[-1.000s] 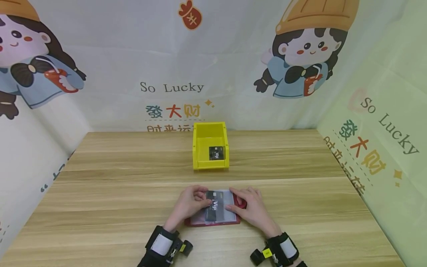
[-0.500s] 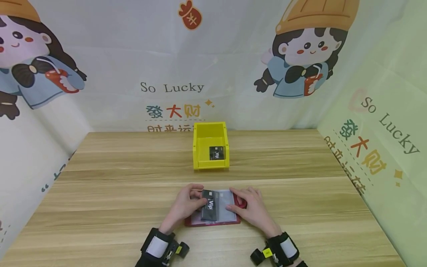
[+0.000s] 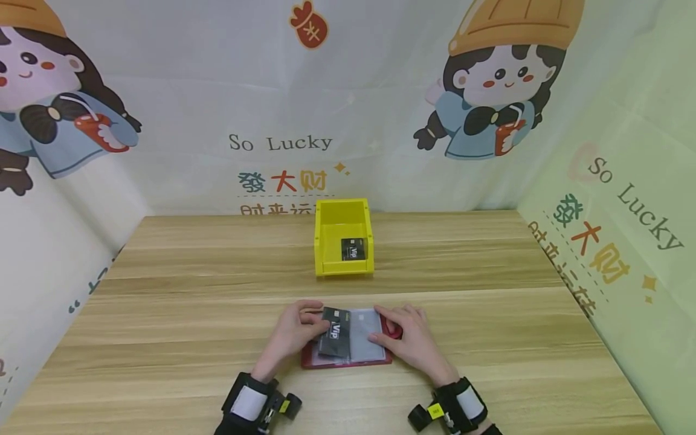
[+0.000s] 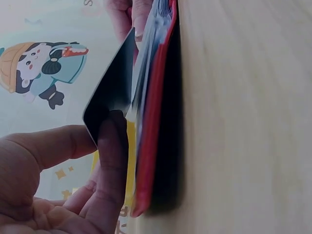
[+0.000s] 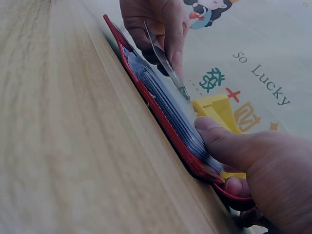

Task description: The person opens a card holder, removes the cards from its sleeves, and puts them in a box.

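An open red card holder (image 3: 370, 356) with clear plastic sleeves lies on the wooden table. My left hand (image 3: 295, 332) pinches a black "Vip" card (image 3: 337, 341) between thumb and fingers. The card is tilted over the holder's left half; in the left wrist view the card (image 4: 112, 80) stands out from the sleeves at an angle. At the holder's right side, my right hand (image 3: 410, 338) grips the cover, thumb on the clear sleeves and fingers by the red edge. The right wrist view shows a stack of sleeves inside the red cover (image 5: 163, 122).
Behind the holder, a yellow bin (image 3: 344, 269) stands near the table's back edge. Another black "Vip" card (image 3: 353, 249) lies inside it. Printed cloth (image 3: 380, 121) hangs behind and along the sides of the table (image 3: 190, 314).
My left hand has moved left with the card, drawing it off the right-hand sleeve to over the left half of the holder. My right hand has stayed in place.
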Demonstrator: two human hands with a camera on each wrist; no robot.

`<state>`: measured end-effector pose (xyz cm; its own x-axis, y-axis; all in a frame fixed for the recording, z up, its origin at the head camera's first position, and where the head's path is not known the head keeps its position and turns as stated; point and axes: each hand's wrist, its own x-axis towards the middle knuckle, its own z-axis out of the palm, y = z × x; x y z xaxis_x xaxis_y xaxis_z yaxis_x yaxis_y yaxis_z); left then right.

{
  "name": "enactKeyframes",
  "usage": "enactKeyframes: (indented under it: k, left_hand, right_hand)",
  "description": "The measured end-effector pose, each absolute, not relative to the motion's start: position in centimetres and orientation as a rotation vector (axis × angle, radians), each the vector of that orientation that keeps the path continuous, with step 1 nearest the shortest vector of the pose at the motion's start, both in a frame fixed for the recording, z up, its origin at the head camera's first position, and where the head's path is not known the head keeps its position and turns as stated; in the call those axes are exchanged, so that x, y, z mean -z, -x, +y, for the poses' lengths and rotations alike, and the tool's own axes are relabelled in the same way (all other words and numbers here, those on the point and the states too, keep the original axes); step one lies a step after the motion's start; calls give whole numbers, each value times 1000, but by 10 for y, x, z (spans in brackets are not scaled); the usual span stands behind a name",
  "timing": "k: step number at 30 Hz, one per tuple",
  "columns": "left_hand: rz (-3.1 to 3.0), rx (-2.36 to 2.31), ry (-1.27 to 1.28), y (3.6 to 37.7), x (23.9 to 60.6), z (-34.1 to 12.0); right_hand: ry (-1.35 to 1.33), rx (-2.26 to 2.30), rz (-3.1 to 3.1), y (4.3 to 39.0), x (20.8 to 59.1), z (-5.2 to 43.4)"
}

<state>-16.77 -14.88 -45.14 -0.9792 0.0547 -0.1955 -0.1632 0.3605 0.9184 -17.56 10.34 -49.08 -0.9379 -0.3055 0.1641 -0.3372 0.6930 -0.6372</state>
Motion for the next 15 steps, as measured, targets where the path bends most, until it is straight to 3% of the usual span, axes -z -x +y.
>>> enactKeyframes:
  k: [15]
  left_hand:
    - [2543, -1640, 52, 192, 431, -153]
  right_hand:
    - [-536, -1108, -2849, 176, 489, 103]
